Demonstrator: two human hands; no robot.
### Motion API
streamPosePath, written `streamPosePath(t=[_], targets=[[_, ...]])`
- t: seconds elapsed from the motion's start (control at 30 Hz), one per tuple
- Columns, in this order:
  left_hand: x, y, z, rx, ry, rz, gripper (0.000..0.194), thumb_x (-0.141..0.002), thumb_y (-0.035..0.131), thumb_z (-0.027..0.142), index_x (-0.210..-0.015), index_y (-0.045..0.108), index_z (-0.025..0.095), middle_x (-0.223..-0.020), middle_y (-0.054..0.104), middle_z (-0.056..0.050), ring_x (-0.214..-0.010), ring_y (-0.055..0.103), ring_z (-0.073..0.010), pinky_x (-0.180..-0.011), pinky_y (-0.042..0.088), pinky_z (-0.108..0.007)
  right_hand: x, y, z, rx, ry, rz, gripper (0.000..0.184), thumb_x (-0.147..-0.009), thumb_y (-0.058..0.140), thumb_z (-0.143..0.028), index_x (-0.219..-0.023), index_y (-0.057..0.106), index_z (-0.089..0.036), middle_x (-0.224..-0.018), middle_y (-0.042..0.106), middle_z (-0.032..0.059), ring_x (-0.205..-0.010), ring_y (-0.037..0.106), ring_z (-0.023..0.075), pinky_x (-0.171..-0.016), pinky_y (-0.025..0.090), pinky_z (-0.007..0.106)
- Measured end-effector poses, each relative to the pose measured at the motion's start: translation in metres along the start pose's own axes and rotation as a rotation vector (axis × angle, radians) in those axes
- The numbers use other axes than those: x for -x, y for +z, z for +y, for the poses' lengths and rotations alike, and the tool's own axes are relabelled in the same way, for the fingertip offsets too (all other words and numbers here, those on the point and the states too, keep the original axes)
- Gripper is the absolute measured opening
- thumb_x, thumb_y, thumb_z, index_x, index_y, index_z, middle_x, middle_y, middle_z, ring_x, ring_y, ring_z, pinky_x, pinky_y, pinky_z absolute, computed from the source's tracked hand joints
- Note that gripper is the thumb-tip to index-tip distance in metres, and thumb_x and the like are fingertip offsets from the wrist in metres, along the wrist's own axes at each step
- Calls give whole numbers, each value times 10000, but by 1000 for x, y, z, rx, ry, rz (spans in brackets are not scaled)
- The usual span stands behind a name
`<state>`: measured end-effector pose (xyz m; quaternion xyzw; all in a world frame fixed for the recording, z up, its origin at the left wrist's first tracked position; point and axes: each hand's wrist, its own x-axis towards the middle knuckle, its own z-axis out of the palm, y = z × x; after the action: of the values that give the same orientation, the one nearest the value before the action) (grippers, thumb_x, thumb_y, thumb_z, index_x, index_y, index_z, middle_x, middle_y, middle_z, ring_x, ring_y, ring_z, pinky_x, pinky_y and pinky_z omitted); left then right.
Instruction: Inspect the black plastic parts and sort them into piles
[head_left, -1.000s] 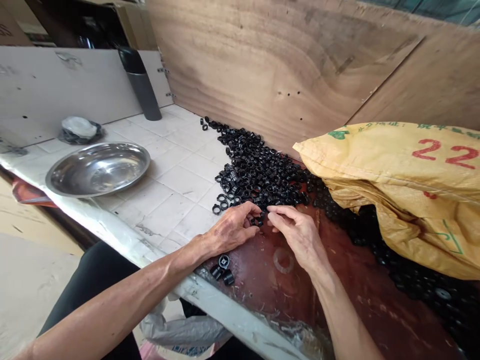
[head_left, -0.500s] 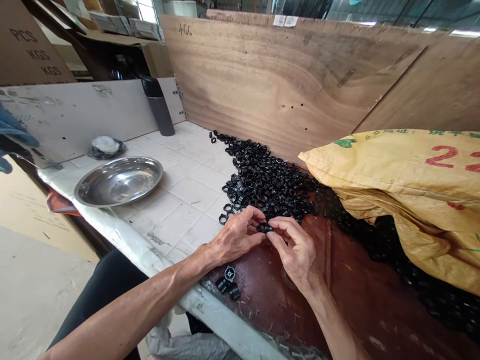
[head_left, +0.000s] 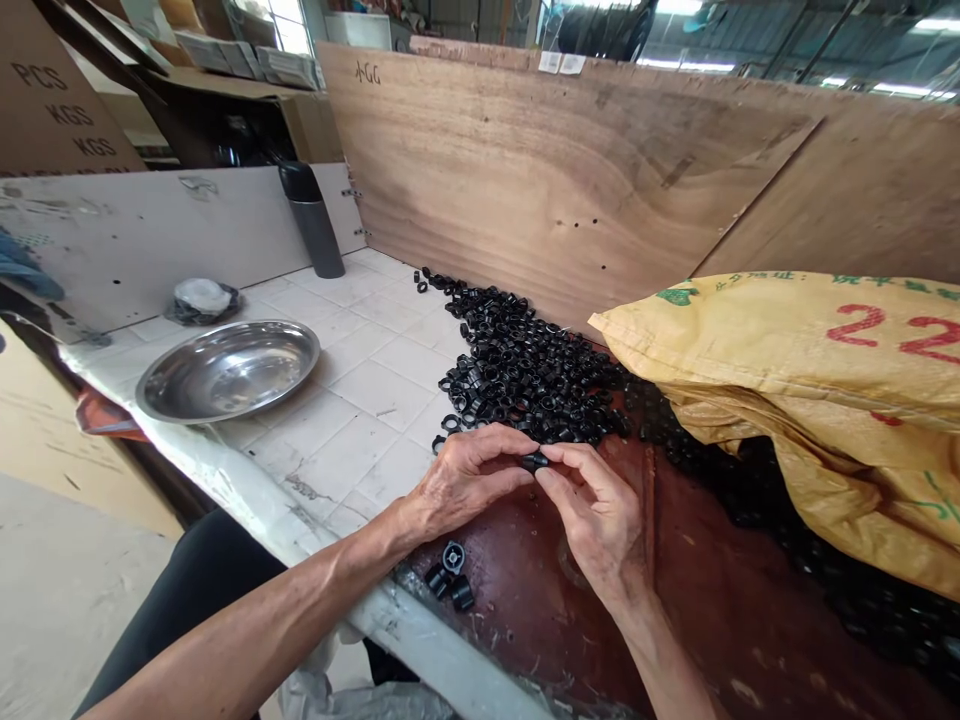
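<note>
Between my fingertips is a small black plastic part (head_left: 534, 461), partly covered by the fingers. My left hand (head_left: 469, 468) pinches it from the left with thumb and forefinger. From the right, my right hand (head_left: 596, 505) grips the same part between thumb and fingertips. Just beyond my hands spreads a heap of black plastic rings (head_left: 525, 365). Nearer the table edge, below my left wrist, lie a few black cylindrical pieces (head_left: 452, 572) in a small cluster; one shows a spoked, pale-centred end.
A shallow steel bowl (head_left: 229, 372) rests on the white tiled surface at left. Behind it are a wrapped white lump (head_left: 202, 298) and a dark bottle (head_left: 313, 222). A yellow sack (head_left: 787, 370) covers more black parts at right. A plywood board (head_left: 570, 180) walls the back.
The fingers of both hands have shifted slightly around the black part, which now lies more in line between them. The whole view has moved a little.
</note>
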<state>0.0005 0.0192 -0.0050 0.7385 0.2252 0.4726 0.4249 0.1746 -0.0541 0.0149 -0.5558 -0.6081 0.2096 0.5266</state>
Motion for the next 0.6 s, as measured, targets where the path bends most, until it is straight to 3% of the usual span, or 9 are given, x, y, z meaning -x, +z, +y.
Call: streamPosePath(t=[0.2, 0.3, 0.4, 0.53, 0.6], targets=[[0, 0, -4, -11, 132, 4, 266, -908, 716, 253, -1168, 738, 200, -1090, 751, -108, -998, 733, -194, -878, 619, -322, 1, -1, -3, 83, -87, -8, 125, -947, 640, -226, -1025, 735, -249, -1052, 719, 22, -993, 681, 160, -874, 563, 238], [1, 1, -7, -33, 160, 3, 275, -915, 706, 229, -1186, 730, 198, -1087, 748, -109, -974, 738, -186, -857, 622, -309, 2, 0, 1, 103, -50, 6, 159, -950, 644, -264, -1088, 720, -239, -1029, 732, 31, -940, 701, 164, -833, 583, 245], [1, 2, -8, -64, 192, -4, 286, -914, 705, 216, -1199, 722, 199, -1086, 749, -108, -969, 741, -183, -856, 622, -302, 4, 1, 5, 125, 2, 16, 263, -958, 644, -312, -1205, 675, -228, -983, 740, 32, -851, 719, 157, -779, 598, 246], [0, 2, -6, -75, 207, -19, 291, -922, 691, 201, -1212, 713, 195, -1098, 746, -113, -977, 741, -182, -862, 622, -299, 6, 2, 6, 153, -35, 1, 177, -979, 613, -318, -1094, 675, -199, -701, 681, -22, -567, 652, 120, -603, 562, 223], [0, 2, -5, -68, 194, -18, 275, -928, 682, 206, -1201, 719, 191, -1090, 745, -115, -963, 743, -181, -846, 625, -298, 6, 2, 5, 132, -35, -28, 167, -971, 622, -316, -1080, 674, -201, -709, 679, -20, -569, 653, 121, -603, 562, 225]])
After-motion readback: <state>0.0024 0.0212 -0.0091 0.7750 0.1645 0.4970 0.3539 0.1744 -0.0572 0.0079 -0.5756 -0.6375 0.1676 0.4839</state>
